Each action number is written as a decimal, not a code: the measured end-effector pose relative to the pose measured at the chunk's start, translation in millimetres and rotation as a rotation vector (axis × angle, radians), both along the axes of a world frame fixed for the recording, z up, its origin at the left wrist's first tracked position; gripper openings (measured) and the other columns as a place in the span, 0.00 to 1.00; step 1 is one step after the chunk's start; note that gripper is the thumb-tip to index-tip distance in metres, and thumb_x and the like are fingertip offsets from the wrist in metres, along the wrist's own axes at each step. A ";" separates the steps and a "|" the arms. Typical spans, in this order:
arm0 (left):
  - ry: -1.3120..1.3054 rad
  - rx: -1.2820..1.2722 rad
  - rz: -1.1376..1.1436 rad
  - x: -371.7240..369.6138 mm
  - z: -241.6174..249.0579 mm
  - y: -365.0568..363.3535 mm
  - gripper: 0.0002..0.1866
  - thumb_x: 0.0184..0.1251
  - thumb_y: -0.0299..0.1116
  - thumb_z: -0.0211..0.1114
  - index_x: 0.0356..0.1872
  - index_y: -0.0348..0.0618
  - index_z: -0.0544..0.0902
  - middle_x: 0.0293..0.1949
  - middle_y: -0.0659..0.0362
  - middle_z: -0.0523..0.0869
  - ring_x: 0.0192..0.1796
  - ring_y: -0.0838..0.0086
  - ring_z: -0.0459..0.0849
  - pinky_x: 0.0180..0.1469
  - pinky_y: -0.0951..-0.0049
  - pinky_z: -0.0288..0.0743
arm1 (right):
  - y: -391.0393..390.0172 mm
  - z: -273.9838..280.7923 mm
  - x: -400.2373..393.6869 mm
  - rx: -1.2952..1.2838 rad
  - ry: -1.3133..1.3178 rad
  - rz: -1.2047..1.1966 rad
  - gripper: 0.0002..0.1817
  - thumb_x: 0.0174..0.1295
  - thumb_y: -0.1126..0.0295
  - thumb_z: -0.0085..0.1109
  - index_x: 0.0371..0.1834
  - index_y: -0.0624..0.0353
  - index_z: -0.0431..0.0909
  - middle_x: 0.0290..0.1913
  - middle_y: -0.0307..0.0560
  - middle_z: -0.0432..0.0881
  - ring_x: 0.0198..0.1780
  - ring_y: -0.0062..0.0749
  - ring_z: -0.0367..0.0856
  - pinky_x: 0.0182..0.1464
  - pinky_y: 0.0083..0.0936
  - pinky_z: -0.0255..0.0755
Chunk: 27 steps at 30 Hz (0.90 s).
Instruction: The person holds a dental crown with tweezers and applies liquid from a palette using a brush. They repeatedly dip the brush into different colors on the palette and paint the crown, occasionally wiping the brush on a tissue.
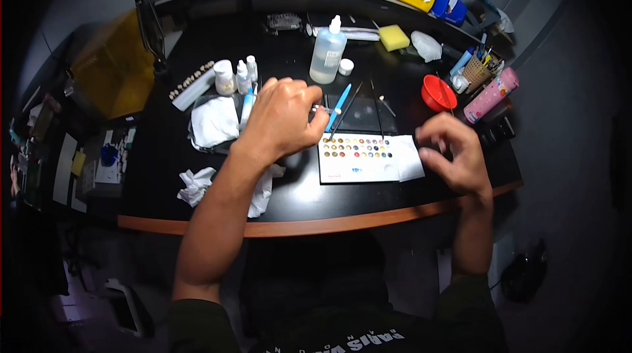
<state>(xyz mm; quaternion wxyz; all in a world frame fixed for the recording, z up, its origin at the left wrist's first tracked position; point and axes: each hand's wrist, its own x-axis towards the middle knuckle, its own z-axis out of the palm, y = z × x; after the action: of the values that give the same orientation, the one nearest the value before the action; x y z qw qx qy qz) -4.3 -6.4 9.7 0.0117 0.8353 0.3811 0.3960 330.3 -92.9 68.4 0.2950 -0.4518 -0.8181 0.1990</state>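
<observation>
My left hand [286, 115] is closed around a slim metal holder [318, 109]. At the holder's tip sits a small whitish, tooth-like piece [338, 111]. Below and to the right lies a white paint palette [339, 170] with rows of small coloured wells and a blue smear. A folded white tissue [411, 159] covers its right end. Over the tissue's right side is my right hand [455, 152], fingers curled and thumb apart, with nothing visible in it. A blue pen-like tool [343, 98] and thin brushes [377, 106] lie behind the palette, some tips resting on it.
A clear bottle [328, 57] and a small white jar [345, 67] stand behind. Small bottles [224, 77] and a white cloth [214, 120] are at left. A red bowl [438, 93] and pink flask [491, 95] stand at right. Crumpled tissues [195, 186] lie near the wooden edge [316, 226].
</observation>
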 end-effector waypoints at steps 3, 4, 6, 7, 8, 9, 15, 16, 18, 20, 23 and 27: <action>0.004 -0.002 0.007 -1.2 -1.0 1.3 0.11 0.61 0.34 0.66 0.30 0.34 0.88 0.27 0.49 0.86 0.36 0.54 0.86 0.46 0.55 0.75 | -42.6 21.0 2.7 -0.409 -0.149 0.443 0.13 0.62 0.71 0.78 0.48 0.61 0.89 0.46 0.46 0.89 0.44 0.32 0.86 0.46 0.29 0.77; -0.001 -0.017 0.011 -1.4 -0.7 1.5 0.12 0.61 0.35 0.66 0.30 0.34 0.88 0.26 0.49 0.86 0.36 0.54 0.86 0.46 0.56 0.74 | -57.2 7.7 0.8 -0.485 -0.113 0.614 0.13 0.64 0.70 0.77 0.48 0.61 0.89 0.47 0.48 0.89 0.46 0.37 0.88 0.48 0.32 0.79; 0.014 -0.065 0.020 -1.4 0.9 2.2 0.12 0.61 0.35 0.66 0.30 0.34 0.88 0.26 0.49 0.86 0.35 0.55 0.86 0.46 0.56 0.74 | -88.5 -30.6 -8.1 -0.736 -0.130 0.815 0.13 0.68 0.66 0.74 0.50 0.62 0.88 0.49 0.52 0.89 0.50 0.46 0.89 0.54 0.38 0.81; 0.027 -0.070 0.024 -1.5 -0.4 3.3 0.12 0.61 0.35 0.66 0.29 0.34 0.88 0.26 0.49 0.86 0.35 0.55 0.86 0.46 0.57 0.74 | -104.1 -50.4 -16.8 -0.908 -0.179 0.840 0.14 0.71 0.64 0.72 0.52 0.62 0.87 0.50 0.54 0.89 0.52 0.51 0.89 0.57 0.41 0.82; 0.027 -0.063 0.021 -1.2 -1.1 3.4 0.12 0.61 0.35 0.66 0.29 0.34 0.88 0.26 0.49 0.85 0.35 0.56 0.86 0.46 0.56 0.74 | -116.4 -74.7 -23.0 -0.932 -0.270 0.817 0.16 0.72 0.62 0.70 0.55 0.62 0.87 0.52 0.55 0.89 0.55 0.53 0.89 0.59 0.42 0.81; 0.028 -0.056 0.018 -0.6 -1.6 3.2 0.12 0.61 0.35 0.66 0.29 0.35 0.88 0.26 0.50 0.85 0.35 0.56 0.85 0.45 0.56 0.74 | -125.3 -102.0 -26.8 -0.956 -0.361 0.792 0.18 0.73 0.60 0.69 0.57 0.62 0.86 0.53 0.57 0.89 0.58 0.54 0.88 0.62 0.42 0.81; 0.057 -0.060 -0.021 2.0 -0.4 -0.1 0.11 0.62 0.35 0.67 0.29 0.36 0.86 0.25 0.51 0.83 0.33 0.56 0.83 0.43 0.56 0.72 | -141.3 -362.6 -49.5 -0.885 -0.336 0.220 0.26 0.70 0.61 0.70 0.68 0.60 0.81 0.64 0.64 0.86 0.68 0.57 0.84 0.68 0.48 0.78; 0.063 -0.047 -0.026 2.0 -0.8 0.7 0.10 0.62 0.35 0.67 0.29 0.36 0.86 0.25 0.51 0.83 0.33 0.55 0.83 0.43 0.56 0.72 | -135.3 -392.1 -58.7 -0.797 -0.392 0.266 0.29 0.70 0.60 0.70 0.71 0.60 0.78 0.66 0.65 0.84 0.69 0.58 0.82 0.69 0.49 0.77; 0.049 -0.007 -0.039 3.8 -2.4 1.7 0.09 0.62 0.33 0.68 0.29 0.37 0.85 0.25 0.51 0.83 0.32 0.55 0.83 0.42 0.55 0.73 | -124.8 -424.6 -87.7 -0.621 -0.497 0.348 0.34 0.71 0.59 0.70 0.76 0.61 0.74 0.70 0.67 0.81 0.71 0.62 0.80 0.71 0.49 0.76; 0.080 -0.050 -0.025 4.0 -3.2 2.5 0.09 0.61 0.33 0.68 0.28 0.37 0.85 0.26 0.51 0.84 0.33 0.55 0.82 0.42 0.55 0.72 | -111.2 -420.0 -109.7 -0.634 -0.521 0.433 0.34 0.72 0.58 0.69 0.76 0.63 0.73 0.71 0.68 0.80 0.72 0.62 0.79 0.72 0.50 0.75; 0.115 -0.088 -0.005 6.8 -1.2 -0.7 0.08 0.61 0.32 0.68 0.28 0.38 0.84 0.26 0.52 0.82 0.34 0.55 0.81 0.42 0.55 0.71 | -93.8 -429.3 -119.0 -0.610 -0.511 0.447 0.34 0.72 0.57 0.68 0.76 0.63 0.73 0.70 0.68 0.80 0.72 0.62 0.79 0.72 0.50 0.75; 0.193 -0.117 -0.012 15.9 5.9 -8.5 0.07 0.63 0.28 0.68 0.28 0.39 0.81 0.25 0.52 0.78 0.32 0.55 0.78 0.41 0.56 0.69 | -46.8 -458.4 -97.3 -0.570 -0.535 0.304 0.33 0.72 0.57 0.68 0.75 0.64 0.74 0.70 0.68 0.81 0.71 0.62 0.79 0.72 0.50 0.75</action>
<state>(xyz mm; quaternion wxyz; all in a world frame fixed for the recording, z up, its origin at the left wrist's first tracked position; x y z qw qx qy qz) 11.5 -14.9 15.6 0.0262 0.8696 0.3982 0.2907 233.0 -139.7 -389.9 -0.0974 -0.4253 -0.8353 0.3344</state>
